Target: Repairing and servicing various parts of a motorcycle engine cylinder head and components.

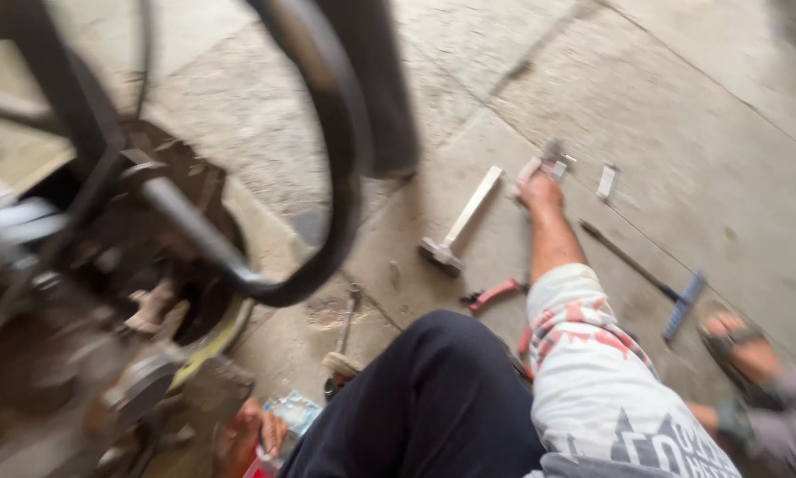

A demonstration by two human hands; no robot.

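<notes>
**Clerk:** Item one, the right hand point(540, 191). Where is it lying?

**Keeper:** It is stretching out at full arm's length over the concrete floor point(726, 133), with its fingers resting on or just beside a small metal piece point(555, 163). The picture is smearing there, so I cannot tell whether the hand is clasping the piece or only touching it. The left hand is not showing.

**Clerk:** Item two, the things around it?

**Keeper:** A pale-handled hammer point(461, 223) is lying just beside the wrist. Red-handled pliers point(495, 292) are lying near the elbow. A long rod with a blue cross-handle point(655, 279) is lying on the far side of the arm, and a small white strip point(606, 181) is lying near the metal piece. A sandalled foot point(733, 341) is resting near the blue handle, and I cannot tell whose it is.

**Clerk:** Item three, the hazards?

**Keeper:** I am judging three.
- The reach is looking long, so the fingertips could be pushing the small piece away, and it could skid out of reach.
- The forearm is passing close over the hammer and could knock it on the way back.
- The dark machine frame point(327, 133) is looming close to the head on the left, so a lean that way could be risking a bump.
</notes>
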